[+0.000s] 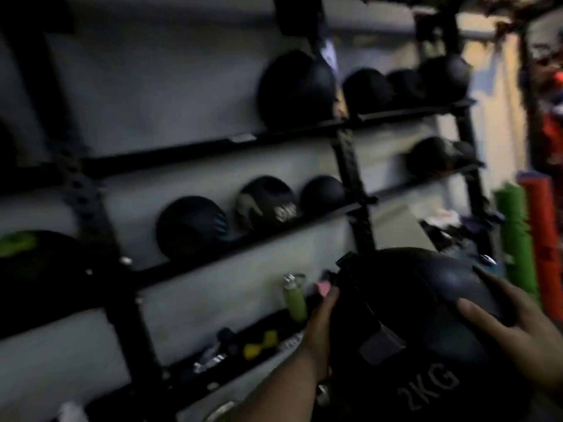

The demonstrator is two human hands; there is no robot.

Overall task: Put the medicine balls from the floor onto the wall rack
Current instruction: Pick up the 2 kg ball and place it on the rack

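Observation:
I hold a black medicine ball (405, 324) marked 2KG low at the right, in front of the wall rack (213, 147). My left hand (320, 327) grips its left side and my right hand (518, 321) presses its right side. The black rack has slanted rails on a grey wall. Three dark balls (192, 226) sit on the middle rail, a large ball (297, 89) on the upper rail, and several more further right (368, 89). A black ball with green marks (39, 278) rests at the far left. The picture is dim and blurred.
On the lowest shelf stand a green bottle (295, 300), a yellow dumbbell (260, 344) and small items. Green (515, 236) and red (542, 245) rolled mats lean at the right. A black upright post (353, 184) divides the rack.

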